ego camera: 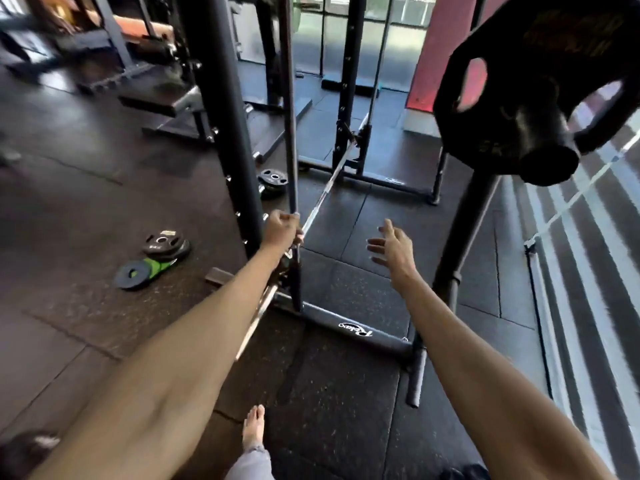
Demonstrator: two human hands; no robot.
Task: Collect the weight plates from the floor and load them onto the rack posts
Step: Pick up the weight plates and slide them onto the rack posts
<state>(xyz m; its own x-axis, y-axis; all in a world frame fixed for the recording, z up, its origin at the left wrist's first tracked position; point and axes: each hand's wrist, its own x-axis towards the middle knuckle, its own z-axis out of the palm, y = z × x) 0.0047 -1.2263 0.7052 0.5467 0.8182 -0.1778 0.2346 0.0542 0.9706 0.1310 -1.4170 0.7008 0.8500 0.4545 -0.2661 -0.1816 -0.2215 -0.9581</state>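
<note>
A black weight plate (512, 67) hangs on a rack post (550, 166) at the upper right. On the floor to the left lie a small stack of black plates (166, 244) and, beside it, a flat black plate with green (142, 270). Another black plate (272, 181) lies farther off behind the rack upright (221, 126). My left hand (282, 228) grips a thin vertical guide rod (291, 98) of the rack. My right hand (393, 245) hovers over the floor mat with fingers spread, holding nothing.
A silver barbell (329, 185) slants down across the rack. The rack's base bar (356, 332) crosses the floor ahead of my bare foot (253, 427). A bench (166, 98) and other gym frames stand at the back left. A sunlit window strip runs along the right.
</note>
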